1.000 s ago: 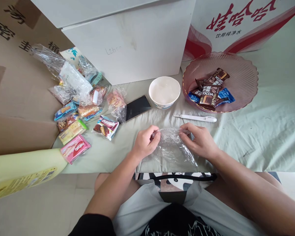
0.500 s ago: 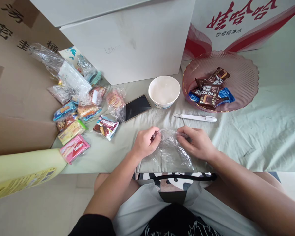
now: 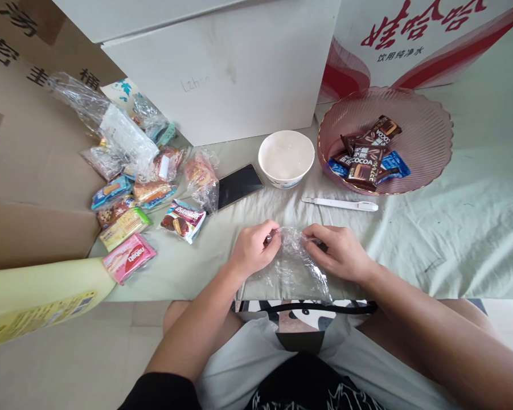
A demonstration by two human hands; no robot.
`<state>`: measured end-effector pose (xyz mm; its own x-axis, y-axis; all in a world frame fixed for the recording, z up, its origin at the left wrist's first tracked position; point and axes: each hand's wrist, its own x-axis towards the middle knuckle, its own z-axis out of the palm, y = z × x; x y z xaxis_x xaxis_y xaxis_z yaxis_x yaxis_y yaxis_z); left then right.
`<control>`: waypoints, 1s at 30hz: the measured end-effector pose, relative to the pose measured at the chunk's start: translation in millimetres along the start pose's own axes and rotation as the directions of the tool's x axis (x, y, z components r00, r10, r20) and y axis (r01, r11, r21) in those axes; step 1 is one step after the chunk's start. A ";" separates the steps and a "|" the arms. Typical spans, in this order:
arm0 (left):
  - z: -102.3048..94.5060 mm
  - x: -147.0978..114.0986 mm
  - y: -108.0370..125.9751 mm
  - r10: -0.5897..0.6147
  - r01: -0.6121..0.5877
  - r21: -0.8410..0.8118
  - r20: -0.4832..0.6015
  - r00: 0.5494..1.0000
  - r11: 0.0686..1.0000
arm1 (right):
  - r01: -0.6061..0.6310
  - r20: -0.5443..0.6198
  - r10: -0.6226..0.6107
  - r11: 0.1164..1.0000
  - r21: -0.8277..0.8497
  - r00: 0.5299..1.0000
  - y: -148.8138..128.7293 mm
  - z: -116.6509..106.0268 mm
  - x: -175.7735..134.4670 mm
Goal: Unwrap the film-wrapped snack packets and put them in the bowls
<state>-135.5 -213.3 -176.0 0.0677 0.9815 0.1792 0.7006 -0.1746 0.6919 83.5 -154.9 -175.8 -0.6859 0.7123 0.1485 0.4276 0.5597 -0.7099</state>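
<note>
A clear plastic bag (image 3: 292,265) hangs between my hands at the table's front edge, its lower part spread on the cloth. My left hand (image 3: 255,246) pinches the bag's upper left edge between thumb and fingers. On the other side my right hand (image 3: 338,250) is closed on the upper right edge. Just beyond the hands lies a white craft knife (image 3: 341,204) with its tip pointing left. Behind it stands a white paper bowl (image 3: 286,159). A pink ribbed glass bowl (image 3: 431,131) holds several brown and blue snack packets (image 3: 366,162).
A black phone (image 3: 239,187) lies left of the paper bowl, partly under a plastic-wrapped snack (image 3: 201,173). Several snack packets (image 3: 130,258) and crumpled bags (image 3: 128,136) crowd the left. A white box (image 3: 239,74), a cardboard box (image 3: 29,154) and a red-and-white carton (image 3: 393,51) stand around the back.
My right hand has moved slightly left, closer to my left hand, and the bag's top edge between them has bunched a little. My left hand has hardly moved.
</note>
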 end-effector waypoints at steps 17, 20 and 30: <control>0.6 0.3 1.7 0.015 -0.015 0.033 0.020 1.000 0.999 | -0.010 0.059 0.013 0.999 -0.052 0.998 -0.4 2.1 -0.5; 1.1 -0.1 2.1 0.009 -0.010 0.042 0.028 1.000 0.999 | 0.010 0.065 -0.007 0.999 -0.053 0.998 0.0 2.0 0.2; 0.6 0.4 3.0 -0.015 0.013 0.044 0.059 0.998 0.999 | 0.000 0.105 0.005 0.999 -0.052 0.994 1.8 3.3 0.2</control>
<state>-132.9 -213.4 -174.3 0.0988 0.9870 0.1271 0.7320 -0.1586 0.6626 82.2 -155.2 -179.3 -0.7418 0.6668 0.0713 0.4575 0.5809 -0.6732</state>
